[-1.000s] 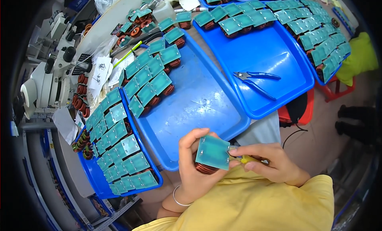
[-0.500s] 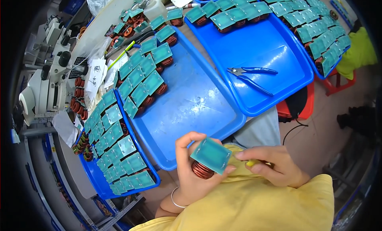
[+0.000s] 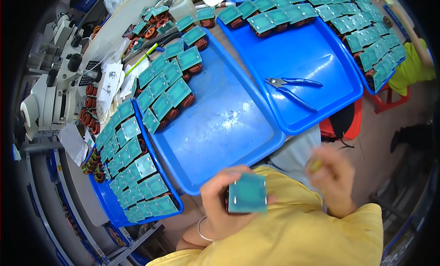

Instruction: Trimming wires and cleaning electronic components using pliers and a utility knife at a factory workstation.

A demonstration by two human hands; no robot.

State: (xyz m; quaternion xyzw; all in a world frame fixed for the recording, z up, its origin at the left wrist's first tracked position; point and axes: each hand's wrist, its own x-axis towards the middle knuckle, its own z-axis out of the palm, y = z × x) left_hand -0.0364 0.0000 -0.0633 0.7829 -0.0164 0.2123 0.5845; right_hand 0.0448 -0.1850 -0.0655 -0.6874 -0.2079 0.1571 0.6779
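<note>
My left hand (image 3: 219,198) is closed round a copper coil with a square green board on it (image 3: 248,192). The board's flat face is turned up, and it hides most of the winding. Off to the right, my right hand (image 3: 333,176) is raised apart from the board and smeared by motion. Between its bent fingertips is a small yellow thing (image 3: 315,165), too blurred to name more exactly. Just ahead of my hands lies a worn blue tray (image 3: 220,142), with rows of similar green-topped coils (image 3: 161,105) at its left side.
Blue-handled cutters (image 3: 298,82) lie in another blue tray (image 3: 311,46), farther right. More board-topped coils fill trays at the left (image 3: 137,179) and far right (image 3: 366,37). Microscopes (image 3: 46,101) stand at the left. A co-worker's arm (image 3: 415,37) shows at the far right.
My right hand has moved up and right, away from the board, with the small yellow thing. My left hand has turned the coil, hiding its winding. A co-worker's arm has come into view.
</note>
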